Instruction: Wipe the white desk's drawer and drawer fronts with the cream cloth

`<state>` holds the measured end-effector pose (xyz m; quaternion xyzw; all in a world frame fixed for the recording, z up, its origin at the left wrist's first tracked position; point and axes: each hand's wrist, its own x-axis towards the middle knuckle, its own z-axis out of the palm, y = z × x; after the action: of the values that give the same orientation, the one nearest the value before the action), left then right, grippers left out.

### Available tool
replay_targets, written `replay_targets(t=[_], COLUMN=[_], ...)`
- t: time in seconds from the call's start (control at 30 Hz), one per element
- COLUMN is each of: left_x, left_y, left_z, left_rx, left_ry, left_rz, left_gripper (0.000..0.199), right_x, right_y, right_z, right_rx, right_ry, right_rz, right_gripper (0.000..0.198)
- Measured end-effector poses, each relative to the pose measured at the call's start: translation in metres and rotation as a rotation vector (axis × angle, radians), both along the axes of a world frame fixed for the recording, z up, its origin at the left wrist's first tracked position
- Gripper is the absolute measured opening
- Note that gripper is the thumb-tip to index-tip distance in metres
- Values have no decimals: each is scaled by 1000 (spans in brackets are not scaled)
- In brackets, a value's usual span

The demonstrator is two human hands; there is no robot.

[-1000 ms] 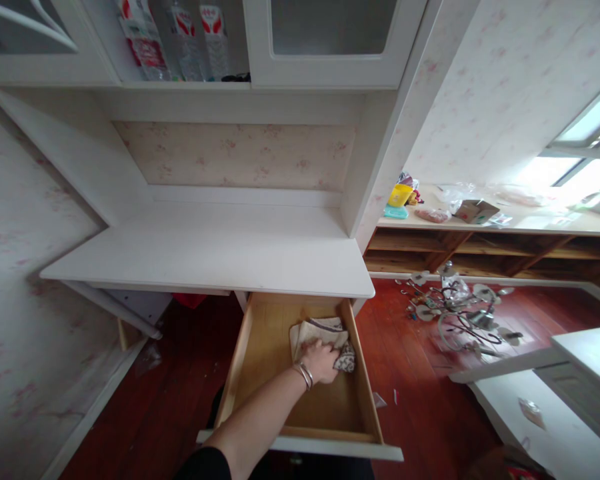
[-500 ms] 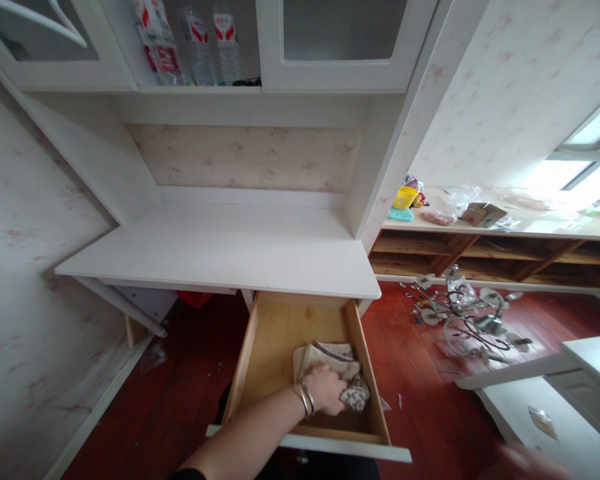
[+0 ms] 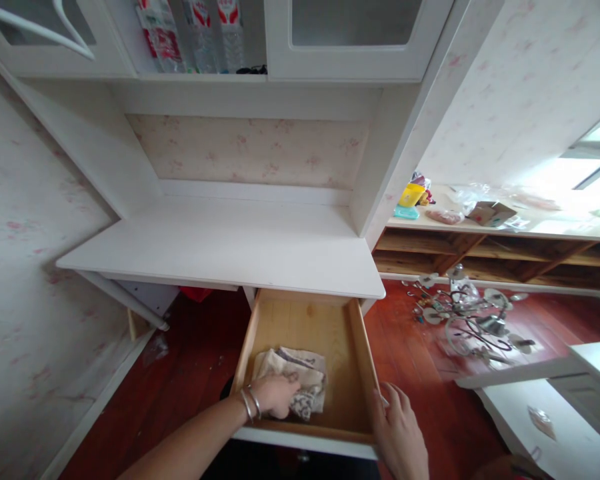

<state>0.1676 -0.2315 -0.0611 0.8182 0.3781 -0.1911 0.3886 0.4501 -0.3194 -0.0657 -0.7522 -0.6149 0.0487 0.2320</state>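
While left hand (image 3: pixel 276 395) presses cloth (image 3: pixel 295 380), drawer (image 3: pixel 363 360) open

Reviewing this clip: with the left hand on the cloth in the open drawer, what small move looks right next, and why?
Probably sweep the cloth toward the drawer's back, which lies bare and unwiped-looking. The left hand presses the cloth flat at the front left of the wooden drawer, while the right hand rests on its front right corner, seemingly steadying it. That is only a judgement from how the hands lie.

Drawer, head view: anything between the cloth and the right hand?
Only bare wooden drawer floor and its right side wall, on which the right hand rests. The left hand presses the cloth at the front left.
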Motion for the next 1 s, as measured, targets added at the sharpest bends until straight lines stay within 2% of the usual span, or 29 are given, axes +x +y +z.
replay_targets(t=[0.1,0.23,0.37,0.47,0.57,0.7,0.87,1.0], left_x=[-25,-27,-16,-6,13,58,123,151], left_y=[2,28,72,102,123,132,123,110], left_z=[-16,-25,-22,-22,-27,-33,-30,-25], left_rx=[174,226,285,282,207,125,153,216], left_ry=[148,150,129,139,163,147,75,54], left_rz=[125,208,246,305,339,338,295,293], left_gripper=[87,83,75,76,83,83,83,78], right_x=[0,-1,-4,-7,-8,-9,-11,-9], right_y=[0,0,0,1,1,1,3,2], right_z=[0,1,6,9,10,12,16,15], right_rx=[2,-17,-90,-129,-155,-204,-165,-71], right_ry=[-35,-37,31,82,121,160,143,100], right_rz=[75,129,32,-18,-20,-35,-42,4], right_gripper=[44,44,43,42,42,41,40,39])
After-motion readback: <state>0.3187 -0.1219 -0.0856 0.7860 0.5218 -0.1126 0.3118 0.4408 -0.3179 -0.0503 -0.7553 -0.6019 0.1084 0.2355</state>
